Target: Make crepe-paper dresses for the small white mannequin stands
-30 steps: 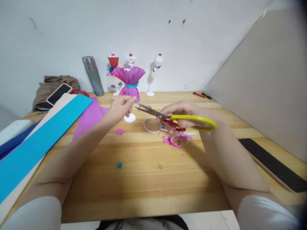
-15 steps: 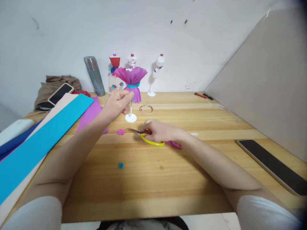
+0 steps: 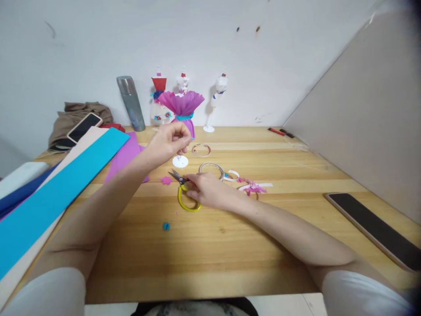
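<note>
Both of my hands are over the wooden table (image 3: pixel 226 259). My right hand (image 3: pixel 210 192) grasps the scissors (image 3: pixel 183 180) low by their red handle, which my fingers mostly cover; the yellow loop shows, and the short blades stand a little apart, pointing to the pink flower (image 3: pixel 166 180) just beside them. My left hand (image 3: pixel 173 141) is raised, thumb and fingertips drawn together in a pinch; whether anything tiny sits between them, I cannot tell.

That hand hides part of the purple dress (image 3: pixel 182 104) and most of the pole beneath it, though the round white base (image 3: pixel 180 162) shows below. Behind the dress, one white figure (image 3: pixel 183 82) is largely covered.

Beyond my right hand lie a pale ring (image 3: pixel 212 164), perhaps a tape roll, and the pink scraps (image 3: pixel 255 187), too tangled for me to separate. Nearer me is a small blue piece (image 3: pixel 166 226), its shape hard to make out.

As for containers, the grey flask (image 3: pixel 132 105) leans against the wall with its silver top on, so its contents are hidden. The blue sheet (image 3: pixel 66 193) runs out past the left edge, the large phone (image 3: pixel 371 228) past the right, and my sleeves are cut off below.
</note>
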Demonstrator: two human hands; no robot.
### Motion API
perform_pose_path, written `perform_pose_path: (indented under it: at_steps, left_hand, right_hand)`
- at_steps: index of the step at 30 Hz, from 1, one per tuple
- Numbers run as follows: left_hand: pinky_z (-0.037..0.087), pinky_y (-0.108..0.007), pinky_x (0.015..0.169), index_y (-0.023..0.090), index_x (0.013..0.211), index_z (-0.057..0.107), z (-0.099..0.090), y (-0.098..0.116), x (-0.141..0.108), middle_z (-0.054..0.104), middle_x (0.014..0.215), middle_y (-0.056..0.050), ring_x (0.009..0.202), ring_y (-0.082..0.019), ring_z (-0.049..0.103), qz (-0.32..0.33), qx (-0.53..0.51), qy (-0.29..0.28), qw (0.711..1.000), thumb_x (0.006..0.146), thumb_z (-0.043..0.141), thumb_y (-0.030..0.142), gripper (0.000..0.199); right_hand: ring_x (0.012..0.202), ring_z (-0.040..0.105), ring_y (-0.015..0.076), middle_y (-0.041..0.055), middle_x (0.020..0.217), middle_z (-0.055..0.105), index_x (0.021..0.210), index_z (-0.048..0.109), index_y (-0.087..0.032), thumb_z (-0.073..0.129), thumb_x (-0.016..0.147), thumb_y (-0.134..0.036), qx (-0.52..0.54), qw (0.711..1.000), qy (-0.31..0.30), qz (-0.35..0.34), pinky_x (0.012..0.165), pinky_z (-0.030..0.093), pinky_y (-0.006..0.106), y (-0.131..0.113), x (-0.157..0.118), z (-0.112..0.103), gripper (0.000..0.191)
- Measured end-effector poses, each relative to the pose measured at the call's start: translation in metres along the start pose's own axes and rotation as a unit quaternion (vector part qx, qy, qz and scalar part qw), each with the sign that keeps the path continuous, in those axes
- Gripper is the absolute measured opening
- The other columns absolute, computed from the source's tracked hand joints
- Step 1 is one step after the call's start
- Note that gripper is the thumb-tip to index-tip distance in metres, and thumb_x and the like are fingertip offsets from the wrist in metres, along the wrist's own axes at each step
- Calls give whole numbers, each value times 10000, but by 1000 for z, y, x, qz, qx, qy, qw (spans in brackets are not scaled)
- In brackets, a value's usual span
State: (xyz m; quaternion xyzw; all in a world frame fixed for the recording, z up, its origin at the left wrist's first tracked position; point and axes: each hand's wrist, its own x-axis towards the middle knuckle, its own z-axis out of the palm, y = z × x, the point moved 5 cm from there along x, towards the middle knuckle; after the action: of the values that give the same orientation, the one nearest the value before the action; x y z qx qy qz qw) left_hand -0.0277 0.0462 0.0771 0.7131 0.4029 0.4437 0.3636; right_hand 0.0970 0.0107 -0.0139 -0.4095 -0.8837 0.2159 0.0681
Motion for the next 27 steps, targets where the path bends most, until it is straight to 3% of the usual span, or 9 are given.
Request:
perform_pose_path:
  at_steps: [3,7,12,17,20,23,25,27]
  left_hand:
    - [518,-256,611,148,735,639,5,-5,1,651,618,-13,604,-136,632,-36,-1,-17,999,771,648,153,38]
    - [537,-283,638,123,780,697,5,-10,1,675,629,-33,605,-147,646,-57,9,-11,998,778,622,116,75]
    - [524,-288,659,99,765,693,4,-10,0,680,646,-45,641,-149,640,-58,23,-16,998,741,679,82,32]
    - [516,-280,658,97,728,670,5,-8,1,688,674,-47,662,-155,644,-53,25,-23,998,726,708,90,38]
    - [521,-271,636,120,700,645,6,-9,1,665,631,-22,613,-141,636,-53,9,-23,998,757,690,147,77]
    - [522,-256,616,136,658,613,9,-12,2,647,601,-8,582,-126,626,-52,2,-28,998,772,677,195,143]
    - [522,-249,609,136,657,609,10,-14,2,652,609,-10,582,-120,628,-58,1,-33,998,770,671,198,143]
    - [524,-248,609,132,667,616,11,-15,2,661,625,-16,589,-120,632,-66,1,-46,997,760,680,197,130]
  right_hand:
    - [792,583,185,100,888,676,872,640,-135,591,863,-196,-3,999,0,-37,690,353,274,-10,-5,-5,78]
    - [771,549,157,65,871,645,735,583,-156,601,856,-184,3,998,-12,-69,691,353,265,-13,-6,-11,126]
    - [816,570,169,75,925,650,815,641,-141,636,827,-161,12,997,-11,-73,742,399,273,-4,-1,-6,24]
    - [801,611,171,94,935,661,901,701,-139,549,908,-155,-4,991,61,-119,756,460,292,-9,-3,-11,153]
    - [1049,632,198,117,1152,678,1109,676,-147,482,917,-82,-10,958,50,-282,903,500,316,-33,-17,-4,281]
    - [1374,454,202,78,1404,593,1259,620,-176,397,928,-26,-82,890,-9,-449,1138,384,335,-59,-37,19,427]
    - [1340,478,184,-1,1395,607,1174,654,-259,384,1003,-135,-158,879,-19,-450,1116,406,296,-66,-41,35,343]
    - [1159,583,174,-9,1229,687,1024,681,-278,395,1018,-186,-212,869,-42,-445,978,494,272,-70,-42,46,300]
